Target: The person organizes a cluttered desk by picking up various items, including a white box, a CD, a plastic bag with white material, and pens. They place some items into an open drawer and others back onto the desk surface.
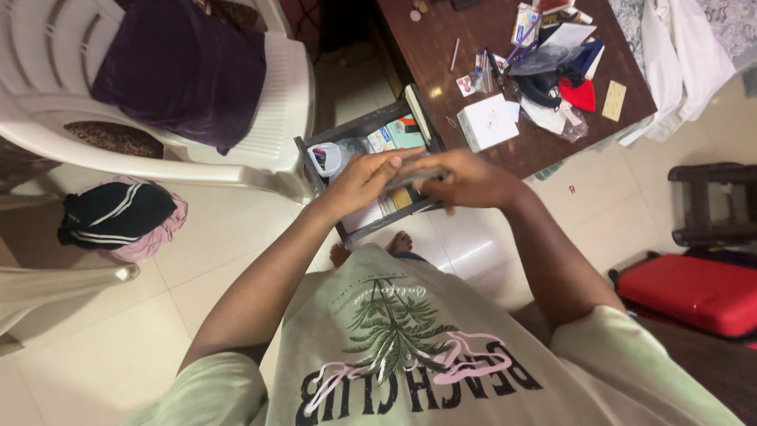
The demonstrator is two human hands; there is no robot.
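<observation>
Hands meet over the open dark wooden drawer (359,130): your left hand (364,178) and right hand (471,180) both close on a thin flat grey object (412,175), blurred, so you cannot tell what kind it is. You grip it from 2 sides, fingers curled round its ends, which keeps it level above the drawer and not resting in it.

Below it, the drawer stands pulled out from the dark brown wooden tabletop (481,142), so its contents lie exposed: a white round container with a blue label (329,158) at the near left corner, and small coloured boxes (394,134) packed behind.

On the tabletop, near the drawer's right edge, sits a white square box (487,121), with a jumble of pens, papers and a red piece (582,95) beyond it.

To your left, a white plastic chair (268,118) carries a purple cloth (177,67). A red suitcase (694,292) lies on the tiled floor (118,339) at your right.
</observation>
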